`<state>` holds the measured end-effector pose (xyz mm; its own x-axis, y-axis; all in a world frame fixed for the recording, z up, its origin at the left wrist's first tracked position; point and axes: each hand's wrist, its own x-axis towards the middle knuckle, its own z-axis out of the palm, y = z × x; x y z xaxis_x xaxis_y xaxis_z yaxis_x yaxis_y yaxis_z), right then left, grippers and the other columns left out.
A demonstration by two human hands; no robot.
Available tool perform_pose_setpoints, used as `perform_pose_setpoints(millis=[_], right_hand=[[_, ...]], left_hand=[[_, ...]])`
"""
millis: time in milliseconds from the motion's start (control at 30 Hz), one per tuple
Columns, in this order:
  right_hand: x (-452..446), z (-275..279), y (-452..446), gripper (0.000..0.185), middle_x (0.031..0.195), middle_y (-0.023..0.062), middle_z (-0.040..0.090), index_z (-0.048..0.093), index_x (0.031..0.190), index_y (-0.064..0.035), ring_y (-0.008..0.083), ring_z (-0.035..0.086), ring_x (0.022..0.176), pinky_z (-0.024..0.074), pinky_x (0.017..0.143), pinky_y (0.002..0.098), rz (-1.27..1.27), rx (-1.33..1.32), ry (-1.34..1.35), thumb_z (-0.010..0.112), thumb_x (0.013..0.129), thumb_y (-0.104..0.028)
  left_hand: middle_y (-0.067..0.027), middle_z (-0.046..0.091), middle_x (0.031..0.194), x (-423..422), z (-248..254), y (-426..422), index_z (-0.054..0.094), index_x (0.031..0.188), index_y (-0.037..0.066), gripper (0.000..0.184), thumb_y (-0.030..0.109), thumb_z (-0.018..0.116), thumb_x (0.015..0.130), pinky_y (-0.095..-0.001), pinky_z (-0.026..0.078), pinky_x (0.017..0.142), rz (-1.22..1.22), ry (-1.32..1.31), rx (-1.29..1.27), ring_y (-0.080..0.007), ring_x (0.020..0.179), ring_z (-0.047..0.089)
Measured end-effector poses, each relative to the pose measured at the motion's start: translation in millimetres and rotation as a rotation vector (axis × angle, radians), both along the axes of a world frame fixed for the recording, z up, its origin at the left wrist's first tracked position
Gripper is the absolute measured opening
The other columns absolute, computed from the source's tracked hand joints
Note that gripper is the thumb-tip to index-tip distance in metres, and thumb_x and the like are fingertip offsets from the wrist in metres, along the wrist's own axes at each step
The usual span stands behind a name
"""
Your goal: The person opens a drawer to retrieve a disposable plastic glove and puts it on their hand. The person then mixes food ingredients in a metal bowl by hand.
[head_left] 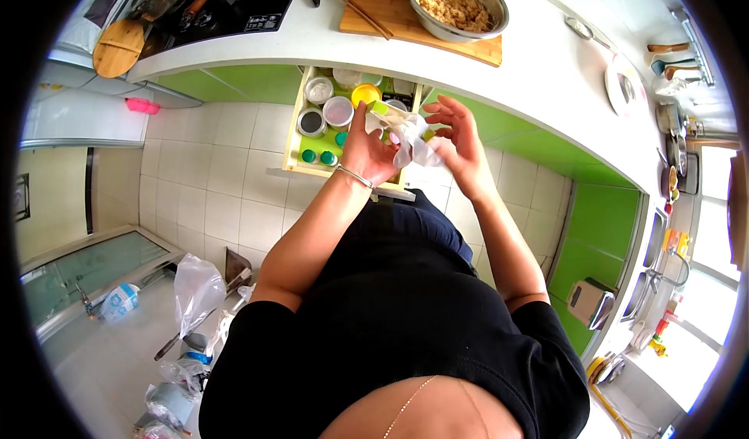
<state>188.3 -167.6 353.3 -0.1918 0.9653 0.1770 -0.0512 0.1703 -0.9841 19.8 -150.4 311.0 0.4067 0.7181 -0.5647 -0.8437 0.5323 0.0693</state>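
A crumpled, translucent plastic bag [413, 138] stretches between my two hands above an open drawer [292, 138]. My left hand [370, 152] holds its left side, thumb and fingers around it. On the other side my right hand [462, 146] pinches the bag's edge near the thumb, its other fingers curved and spread. What the bag contains, if anything, I cannot make out. Below lie several jars: a dark-filled jar [312, 122], a pale-lidded jar [339, 112], a yellow-lidded jar [366, 94] and green-capped bottles [328, 158].
On the white counter [546, 72], a metal bowl [460, 10] of brown crumbly food sits on a wooden board [374, 17] beside chopsticks [360, 12]. A black cooktop [234, 17] is at the upper left. Plastic bags [197, 287] are at the lower left.
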Motion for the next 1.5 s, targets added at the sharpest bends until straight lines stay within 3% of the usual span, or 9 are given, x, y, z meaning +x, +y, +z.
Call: perform_pose_setpoints(millis=[33, 133, 233, 400, 600, 833, 1233, 1367, 1500], right_hand=[[4, 5, 2, 0.084, 0.128, 0.0124, 0.05, 0.027, 0.143, -0.0065, 0.0209, 0.052, 0.111, 0.0473, 0.089, 0.0342, 0.08, 0.166, -0.329, 0.072, 0.072, -0.002], [-1, 2, 2, 0.08, 0.115, 0.014, 0.06, 0.035, 0.14, -0.0051, 0.0247, 0.058, 0.103, 0.0483, 0.085, 0.0343, -0.025, 0.035, -0.44, 0.071, 0.069, 0.003], [4, 6, 8, 0.072, 0.107, 0.0124, 0.064, 0.039, 0.137, -0.0032, 0.0211, 0.062, 0.098, 0.0492, 0.083, 0.0322, -0.201, 0.183, -0.533, 0.071, 0.073, -0.001], [14, 3, 8, 0.061, 0.112, 0.012, 0.062, 0.033, 0.137, -0.0035, 0.0122, 0.062, 0.089, 0.0494, 0.078, 0.0245, -0.17, -0.117, -0.312, 0.064, 0.084, -0.002], [14, 29, 4, 0.056, 0.115, 0.0138, 0.061, 0.04, 0.132, 0.0017, 0.0172, 0.059, 0.102, 0.049, 0.085, 0.0301, 0.114, -0.305, 0.067, 0.067, 0.084, -0.009], [28, 35, 14, 0.013, 0.1, 0.0041, 0.056, 0.061, 0.095, 0.0052, 0.0114, 0.056, 0.09, 0.0473, 0.08, 0.0246, 0.029, -0.249, -0.097, 0.062, 0.087, -0.006], [28, 57, 11, 0.014, 0.094, 0.001, 0.052, 0.055, 0.092, -0.0045, 0.0093, 0.05, 0.083, 0.0411, 0.08, 0.0243, -0.013, -0.125, 0.458, 0.067, 0.085, -0.011], [36, 69, 18, 0.046, 0.096, 0.0029, 0.054, 0.06, 0.103, -0.0031, 0.0102, 0.049, 0.079, 0.0408, 0.069, 0.0248, -0.004, -0.175, 0.097, 0.041, 0.095, -0.044], [31, 95, 19, 0.014, 0.092, 0.0027, 0.057, 0.062, 0.093, -0.0017, 0.0097, 0.049, 0.077, 0.0388, 0.066, 0.0209, 0.049, 0.004, -0.658, 0.057, 0.09, -0.014]], left_hand=[[-0.0153, 0.057, 0.12, 3, 7, -1, 0.048, 0.128, 0.007, 0.068, 0.063, 0.039, 0.09, -0.0477, 0.047, 0.094, 0.006, -0.073, 0.058, -0.0343, 0.108, 0.057], [-0.0172, 0.055, 0.122, 4, 5, -2, 0.048, 0.129, 0.007, 0.071, 0.065, 0.038, 0.089, -0.0504, 0.043, 0.099, -0.173, -0.228, 0.118, -0.036, 0.113, 0.054], [-0.0166, 0.052, 0.123, -14, 10, -14, 0.043, 0.133, 0.007, 0.072, 0.061, 0.051, 0.086, -0.0517, 0.036, 0.102, -0.261, 0.118, 0.039, -0.0317, 0.111, 0.053], [-0.0087, 0.052, 0.125, -35, 24, -3, 0.034, 0.141, 0.006, 0.078, 0.034, 0.073, 0.08, -0.0359, 0.034, 0.104, 0.063, 1.07, 0.815, -0.0173, 0.117, 0.049], [-0.0094, 0.061, 0.112, -34, 66, 3, 0.045, 0.128, 0.001, 0.065, 0.016, 0.079, 0.075, -0.0297, 0.048, 0.087, -0.451, 1.269, 1.019, -0.0157, 0.1, 0.059], [-0.0076, 0.061, 0.106, -24, 84, -10, 0.053, 0.121, 0.011, 0.056, 0.008, 0.078, 0.071, -0.0315, 0.049, 0.082, -0.249, 1.432, 1.431, -0.0232, 0.096, 0.061], [-0.0026, 0.055, 0.089, -28, 95, -12, 0.063, 0.105, 0.019, 0.036, 0.012, 0.075, 0.071, -0.0327, 0.05, 0.057, -0.32, 1.792, 1.693, -0.0209, 0.066, 0.061], [-0.0027, 0.056, 0.089, -26, 95, -11, 0.064, 0.098, 0.017, 0.03, 0.011, 0.073, 0.07, -0.0305, 0.051, 0.055, -0.249, 1.936, 1.721, -0.0195, 0.068, 0.062], [-0.0022, 0.056, 0.089, -25, 96, -11, 0.064, 0.097, 0.018, 0.026, 0.009, 0.067, 0.073, -0.0284, 0.051, 0.055, -0.235, 2.113, 1.769, -0.017, 0.069, 0.062]])
